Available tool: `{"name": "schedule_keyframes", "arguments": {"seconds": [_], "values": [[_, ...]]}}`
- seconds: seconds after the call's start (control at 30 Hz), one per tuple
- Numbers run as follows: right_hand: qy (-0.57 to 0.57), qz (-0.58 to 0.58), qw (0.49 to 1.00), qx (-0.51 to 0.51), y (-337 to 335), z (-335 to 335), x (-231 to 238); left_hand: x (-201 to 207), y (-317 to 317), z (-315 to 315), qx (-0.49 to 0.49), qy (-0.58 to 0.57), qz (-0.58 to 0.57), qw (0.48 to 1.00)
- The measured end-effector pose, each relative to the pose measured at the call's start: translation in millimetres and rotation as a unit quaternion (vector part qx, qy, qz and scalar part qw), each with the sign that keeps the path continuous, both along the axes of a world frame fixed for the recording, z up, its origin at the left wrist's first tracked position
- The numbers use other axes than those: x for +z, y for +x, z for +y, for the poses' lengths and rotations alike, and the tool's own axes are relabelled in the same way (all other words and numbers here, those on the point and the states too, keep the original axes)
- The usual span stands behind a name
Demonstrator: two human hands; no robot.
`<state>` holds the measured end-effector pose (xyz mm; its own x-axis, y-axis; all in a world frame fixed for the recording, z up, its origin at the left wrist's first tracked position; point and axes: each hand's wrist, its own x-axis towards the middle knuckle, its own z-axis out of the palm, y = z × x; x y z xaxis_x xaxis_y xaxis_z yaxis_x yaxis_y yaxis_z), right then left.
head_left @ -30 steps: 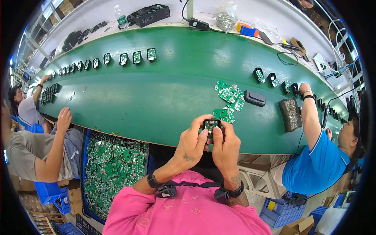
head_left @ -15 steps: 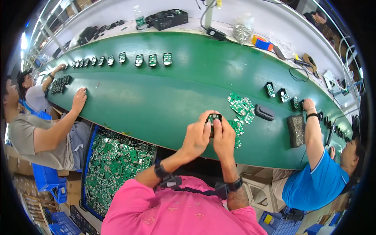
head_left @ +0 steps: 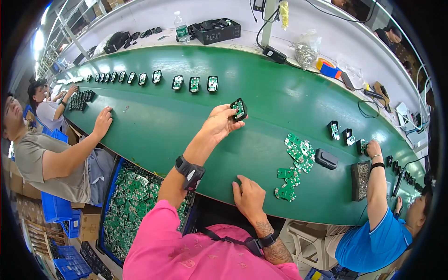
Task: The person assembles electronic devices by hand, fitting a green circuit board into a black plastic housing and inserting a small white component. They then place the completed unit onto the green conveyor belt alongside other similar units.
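Observation:
My left hand (head_left: 217, 123) reaches out over the green table, its fingers and thumb closed round a small black plastic housing (head_left: 239, 110). A green circuit board sits inside that housing, facing up. To its left, a row of similar housings with boards (head_left: 194, 84) stretches away along the far side. My right hand (head_left: 249, 197) rests on the table near the front edge, thumb and forefinger apart, with nothing seen in it. Loose green circuit boards (head_left: 301, 155) lie in a pile to its right. Beside them is a dark oblong case (head_left: 326, 159).
A blue bin of circuit boards (head_left: 135, 196) stands below the table's edge at left. Co-workers sit on both sides; one at right touches a housing (head_left: 361, 146) near a rough block (head_left: 360, 181). A bottle (head_left: 181, 28) and black box (head_left: 215, 32) stand on the back ledge.
My hands have parted. The left has carried the housing forward and left, toward the row; the right has let go of it and dropped back to the table's near edge.

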<state>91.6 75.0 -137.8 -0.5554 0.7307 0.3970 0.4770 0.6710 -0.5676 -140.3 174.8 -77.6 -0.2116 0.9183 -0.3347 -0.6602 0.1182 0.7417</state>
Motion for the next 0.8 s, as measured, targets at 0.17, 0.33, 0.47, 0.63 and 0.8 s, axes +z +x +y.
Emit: {"name": "schedule_keyframes", "arguments": {"seconds": [0.17,0.33,0.47,0.63,0.8], "values": [[-0.032,-0.009,0.999,0.004,0,1,2,1,-5,19,0.032,-0.033,0.043,0.998],[-0.030,0.013,0.999,-0.003,-5,3,-1,-8,-22,39,0.068,-0.061,0.001,0.996],[-0.039,0.026,0.999,-0.004,-6,2,1,-10,-27,47,0.044,-0.035,-0.026,0.998],[-0.075,0.046,0.996,-0.019,-1,5,-5,6,-7,34,0.028,-0.046,-0.052,0.997],[-0.398,0.285,0.871,-0.048,4,35,31,56,60,-38,-0.040,0.075,0.287,0.954]]}}
